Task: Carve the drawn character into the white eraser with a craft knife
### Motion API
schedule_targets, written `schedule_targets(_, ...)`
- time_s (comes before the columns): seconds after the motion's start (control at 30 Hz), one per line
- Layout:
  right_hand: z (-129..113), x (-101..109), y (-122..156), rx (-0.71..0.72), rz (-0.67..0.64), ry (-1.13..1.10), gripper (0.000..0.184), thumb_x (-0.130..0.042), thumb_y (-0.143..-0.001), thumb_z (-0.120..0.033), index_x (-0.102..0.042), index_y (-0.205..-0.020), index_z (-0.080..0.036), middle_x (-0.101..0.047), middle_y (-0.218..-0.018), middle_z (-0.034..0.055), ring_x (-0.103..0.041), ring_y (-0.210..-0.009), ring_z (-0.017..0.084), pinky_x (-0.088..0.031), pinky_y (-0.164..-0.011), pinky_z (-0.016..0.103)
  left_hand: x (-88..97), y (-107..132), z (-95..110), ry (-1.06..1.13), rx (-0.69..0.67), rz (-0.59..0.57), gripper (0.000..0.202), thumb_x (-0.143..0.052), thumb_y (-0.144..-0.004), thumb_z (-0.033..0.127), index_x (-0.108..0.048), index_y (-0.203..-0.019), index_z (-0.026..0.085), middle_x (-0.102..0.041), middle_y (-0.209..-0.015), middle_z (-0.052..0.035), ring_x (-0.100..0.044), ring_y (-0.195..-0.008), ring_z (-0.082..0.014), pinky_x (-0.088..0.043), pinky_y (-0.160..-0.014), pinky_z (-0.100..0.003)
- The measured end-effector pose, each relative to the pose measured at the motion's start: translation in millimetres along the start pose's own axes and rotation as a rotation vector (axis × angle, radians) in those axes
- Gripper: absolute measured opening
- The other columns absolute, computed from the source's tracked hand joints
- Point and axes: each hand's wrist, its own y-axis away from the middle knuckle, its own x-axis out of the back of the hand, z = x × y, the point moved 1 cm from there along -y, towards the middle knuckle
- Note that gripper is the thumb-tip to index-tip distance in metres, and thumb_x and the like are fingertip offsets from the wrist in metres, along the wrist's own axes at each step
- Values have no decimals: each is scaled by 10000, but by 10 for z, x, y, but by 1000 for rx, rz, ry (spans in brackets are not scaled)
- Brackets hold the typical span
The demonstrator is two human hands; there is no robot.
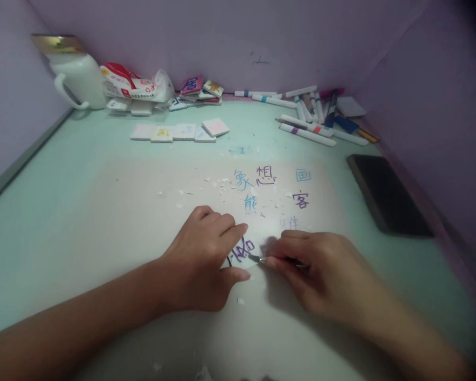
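Note:
My left hand [204, 259] grips a small white block [250, 256] by its edges, between thumb and index finger. A purple written character is on the block's upper face, and its left part is hidden under my fingers. In my right hand [321, 267] is a thin carving knife [258, 259], pinched near its front end. Its blade tip reaches left and rests on or just over the lettering; contact cannot be made out. Small white shavings [224, 185] lie beyond my hands, and one scrap [240, 300] is just in front of the block.
Blue and purple characters [265, 175] mark the pale work surface [162, 185]. Several white tiles [162, 133] lie behind, near stacked coloured blocks [192, 85]. Markers [307, 135] are heaped at the back right. A dark phone-like slab [388, 196] lies right; a white mug [81, 79] stands back left.

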Motion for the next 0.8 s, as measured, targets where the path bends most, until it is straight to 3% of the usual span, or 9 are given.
schedule_targets(0.43, 62, 2, 19, -41, -31, -56, 167, -519, -847, -256, -625, -721, -225, -602, -638, -19, -491, -556, 133, -293, -530, 267, 16, -4, 6, 10, -19, -27, 433, -566, -820, 340, -592, -1118, 27, -632, -865, -133, -569, -796, -266, -403, -794, -469)
schedule_targets(0.67, 110, 54, 47, 93, -95, -173, 164, -572, -828, -201, -601, -667, -208, -583, -622, -42, -471, -545, 99, -312, -516, 227, 9, 11, -15, 6, -20, -26, 456, -541, -846, 386, -570, -1159, 56, -616, -890, -129, -553, -822, -266, -396, -822, -486)
schedule_targets(0.8, 158, 73, 83, 32, 9, -150, 138, -566, -850, -243, -656, -747, -227, -604, -635, -32, -505, -543, 107, -328, -511, 232, 5, 15, -42, 7, -40, -39, 482, -541, -859, 429, -564, -1174, 65, -613, -891, -128, -553, -818, -261, -391, -824, -479)
